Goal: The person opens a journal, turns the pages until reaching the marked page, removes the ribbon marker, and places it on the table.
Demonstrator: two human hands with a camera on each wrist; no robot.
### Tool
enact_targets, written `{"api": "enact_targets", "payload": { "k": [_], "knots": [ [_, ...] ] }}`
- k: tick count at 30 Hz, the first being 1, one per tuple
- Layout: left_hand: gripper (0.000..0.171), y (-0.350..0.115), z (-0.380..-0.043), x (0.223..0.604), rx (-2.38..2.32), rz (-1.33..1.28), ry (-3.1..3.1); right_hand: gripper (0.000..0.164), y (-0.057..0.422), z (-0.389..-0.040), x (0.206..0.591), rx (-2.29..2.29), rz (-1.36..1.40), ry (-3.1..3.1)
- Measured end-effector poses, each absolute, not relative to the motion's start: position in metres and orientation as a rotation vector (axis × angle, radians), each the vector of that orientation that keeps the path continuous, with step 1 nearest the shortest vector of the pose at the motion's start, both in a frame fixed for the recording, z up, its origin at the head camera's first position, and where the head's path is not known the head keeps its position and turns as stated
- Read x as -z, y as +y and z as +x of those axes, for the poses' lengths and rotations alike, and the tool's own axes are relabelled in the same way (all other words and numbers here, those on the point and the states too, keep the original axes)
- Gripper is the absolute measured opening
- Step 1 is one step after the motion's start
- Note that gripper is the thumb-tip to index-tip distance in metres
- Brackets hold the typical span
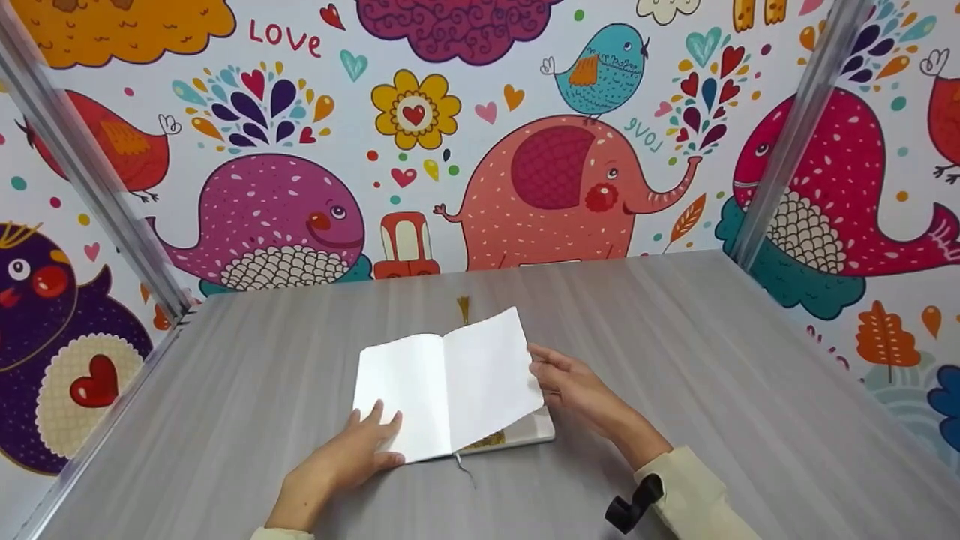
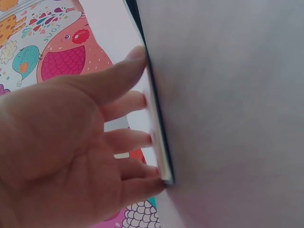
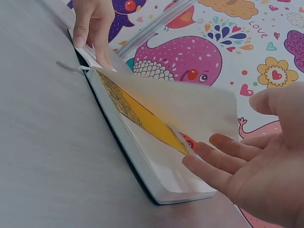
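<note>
An open notebook (image 1: 401,390) with blank white pages lies on the grey table. My left hand (image 1: 349,454) rests on its lower left corner, fingers spread on the left page and thumb at the bottom edge. The right page (image 1: 491,382) is lifted and slants up. My right hand (image 1: 581,390) is at that page's outer edge, its fingers extended; in the right wrist view they are beside the raised page. Under it lies a flat yellow bookmark-like piece (image 3: 152,126) with a dark pattern, partly hidden. A gold tassel (image 1: 463,307) shows beyond the top edge.
A grey ribbon (image 1: 465,466) hangs from the notebook's bottom edge onto the table (image 1: 675,337). Walls printed with cartoon animals (image 1: 555,195) stand behind and at the sides, with metal posts (image 1: 802,112) at the corners. A black strap (image 1: 634,504) is at my right sleeve.
</note>
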State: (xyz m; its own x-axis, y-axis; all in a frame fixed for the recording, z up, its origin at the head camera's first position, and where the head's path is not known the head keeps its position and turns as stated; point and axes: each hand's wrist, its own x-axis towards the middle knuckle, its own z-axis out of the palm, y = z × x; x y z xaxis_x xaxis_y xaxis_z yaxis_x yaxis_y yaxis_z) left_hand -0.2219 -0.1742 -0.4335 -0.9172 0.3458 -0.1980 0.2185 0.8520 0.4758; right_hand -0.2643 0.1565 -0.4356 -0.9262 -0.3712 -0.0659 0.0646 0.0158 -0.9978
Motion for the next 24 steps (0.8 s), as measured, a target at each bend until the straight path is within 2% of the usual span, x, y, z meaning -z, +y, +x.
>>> {"api": "enact_targets", "payload": {
  "k": [3, 24],
  "knots": [
    [0.065, -0.1743, -0.2216, 0.4329, -0.665, 0.42, 2.748, 0.068, 0.1543, -0.2619, 0.4324, 1.985, -0.305, 1.989],
    [0.065, -0.1738, -0.2207, 0.433, -0.676, 0.439, 2.752, 0.068, 0.1556, -0.265, 0.4383, 2.071, -0.198, 1.967]
  ]
}}
